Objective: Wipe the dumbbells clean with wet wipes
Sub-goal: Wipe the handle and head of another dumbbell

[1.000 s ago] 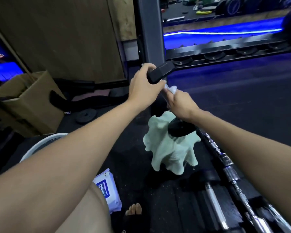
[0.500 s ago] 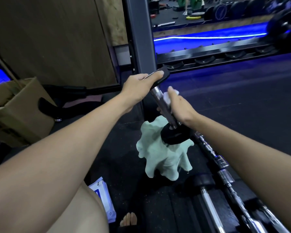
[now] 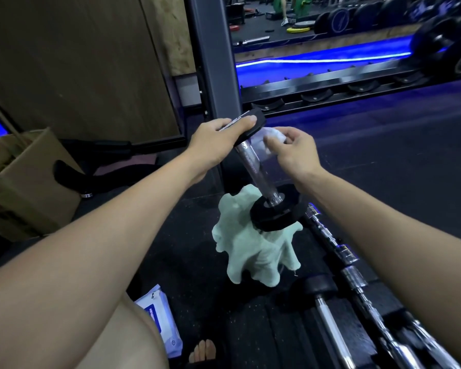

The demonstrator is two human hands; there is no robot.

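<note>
Beneath the fingers lies a dark rubber gym floor (image 3: 383, 161), with a wooden wall panel (image 3: 77, 62) and a grey steel upright (image 3: 213, 62) beyond them, and a blue-lit rack (image 3: 317, 86) farther back. Left of the left hand (image 3: 213, 137) a cardboard box (image 3: 24, 182) stands on the floor; a pack of wet wipes (image 3: 160, 315) lies below the left forearm. The dumbbell (image 3: 253, 163) stands nearly upright, its long axis tilted so the top end leans toward the left hand, its lower black head resting on a pale green towel (image 3: 250, 254) bunched on the floor. The left hand's fingers lie fairly straight along the upper black head, with the thumb on its top face, steadying it. The right hand (image 3: 296, 153) sits just right of the chrome handle, its fingers curled and pinching a white wipe (image 3: 272, 135) near the handle's top, just under the upper head. Right of the towel, more chrome-handled dumbbells (image 3: 328, 315) lie on the floor.
</note>
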